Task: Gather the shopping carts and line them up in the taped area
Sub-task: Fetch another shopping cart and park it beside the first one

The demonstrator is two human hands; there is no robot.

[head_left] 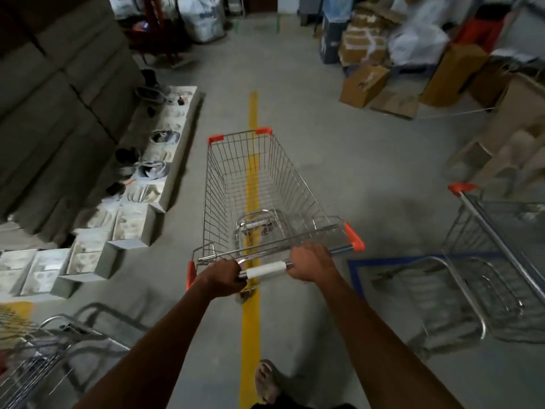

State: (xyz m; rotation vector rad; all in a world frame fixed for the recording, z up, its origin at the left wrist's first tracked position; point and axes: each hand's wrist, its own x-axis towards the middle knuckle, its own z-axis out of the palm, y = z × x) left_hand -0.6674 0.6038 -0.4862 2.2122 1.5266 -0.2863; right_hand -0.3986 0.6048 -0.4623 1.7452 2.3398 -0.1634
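An empty wire shopping cart (259, 184) with orange corner caps stands in front of me, straddling a yellow floor line (250, 326). My left hand (219, 277) grips the left part of its handle bar. My right hand (311, 264) grips the right part, with the white handle sleeve (265, 270) between them. A second cart (495, 261) stands at the right, beside blue tape (352, 271) on the floor. A third cart (44, 355) shows at the bottom left, blurred.
Grey open boxes (132, 222) with shoes and items run in a row along the left, below a tall stack of cartons (53, 98). Cardboard boxes (365, 81) and white bags pile at the far right. My sandalled foot (267, 382) is on the concrete floor.
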